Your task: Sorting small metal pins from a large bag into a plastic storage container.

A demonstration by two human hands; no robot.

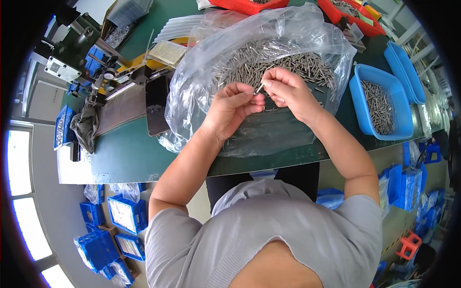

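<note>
A heap of small grey metal pins (pixel 297 65) lies on a large clear plastic bag (pixel 187 103) spread over the green table. In front of the heap my two hands meet, fingertips nearly touching. My right hand (pixel 290 91) pinches a thin, light-coloured metal pin (pixel 260 88) between thumb and forefinger. My left hand (pixel 234 105) has its thumb and forefinger closed at the pin's lower end; the exact grip there is too small to make out. A few loose pins lie just below the fingers on the bag.
At the right stands a blue plastic basket (pixel 406 113) of similar pins, beside another blue basket (pixel 410 77). Red trays (pixel 249 6) are at the back. A dark flat tablet-like panel (pixel 156 105) and a bench fixture with a gauge (pixel 109 73) sit left. Blue crates (pixel 98 247) stand on the floor.
</note>
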